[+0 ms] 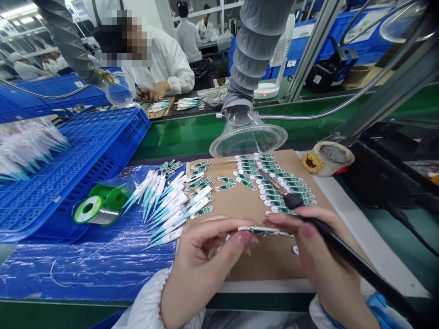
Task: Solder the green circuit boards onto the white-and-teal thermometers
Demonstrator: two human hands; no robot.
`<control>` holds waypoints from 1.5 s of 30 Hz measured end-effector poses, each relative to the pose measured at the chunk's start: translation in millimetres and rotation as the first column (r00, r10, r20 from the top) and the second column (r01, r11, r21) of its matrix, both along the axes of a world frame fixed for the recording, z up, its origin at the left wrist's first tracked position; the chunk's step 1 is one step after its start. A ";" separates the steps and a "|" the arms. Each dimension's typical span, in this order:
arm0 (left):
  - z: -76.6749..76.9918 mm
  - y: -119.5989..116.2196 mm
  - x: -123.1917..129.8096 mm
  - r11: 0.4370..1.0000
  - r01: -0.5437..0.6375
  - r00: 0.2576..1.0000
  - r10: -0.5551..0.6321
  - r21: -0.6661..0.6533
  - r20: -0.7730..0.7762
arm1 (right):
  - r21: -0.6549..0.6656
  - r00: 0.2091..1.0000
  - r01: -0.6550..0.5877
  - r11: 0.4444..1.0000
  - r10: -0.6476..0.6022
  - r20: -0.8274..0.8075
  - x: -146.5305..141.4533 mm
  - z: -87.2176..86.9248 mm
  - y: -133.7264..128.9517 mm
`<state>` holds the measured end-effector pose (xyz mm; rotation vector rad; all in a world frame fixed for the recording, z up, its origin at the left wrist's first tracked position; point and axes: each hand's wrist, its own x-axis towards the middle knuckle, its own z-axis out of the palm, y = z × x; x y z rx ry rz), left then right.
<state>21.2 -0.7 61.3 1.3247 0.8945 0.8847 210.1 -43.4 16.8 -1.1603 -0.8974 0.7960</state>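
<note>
My left hand (206, 256) is closed, pinching a thin white thermometer part (259, 229) seen nearly edge-on between thumb and fingers. Opposite it, my right hand (325, 256) has its fingertips at the part's other end and also grips a soldering iron (339, 244). The iron's metal tip points up and away over rows of small green circuit boards (274, 197) with white ends. Loose boards (226, 186) lie farther left on the brown cardboard (240, 205). Beside my left hand is a pile of white and teal digital thermometers (171, 214).
A clear suction hood (248, 140) hangs over the boards. Solder spools (99, 208) and a blue crate (89, 155) stand at left, with bagged thermometers (27, 146). A round tip-cleaning pot (327, 157) sits at right. Across the bench a person (157, 59) works.
</note>
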 end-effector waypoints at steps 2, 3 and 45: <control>-1.7 -1.7 3.0 0.996 0.016 0.998 -0.010 -0.087 0.064 | 0.028 0.982 -0.060 0.998 0.054 0.179 -4.6 0.8 -3.9; -2.6 -2.2 3.9 0.994 0.013 0.997 -0.006 -0.104 0.071 | 0.040 0.974 -0.069 0.997 0.059 0.217 -7.0 2.2 -4.5; -13.1 0.4 -4.4 0.994 -0.100 0.995 0.099 -0.035 -0.020 | -0.080 0.954 0.166 0.983 -0.181 -0.241 -1.4 -6.9 18.3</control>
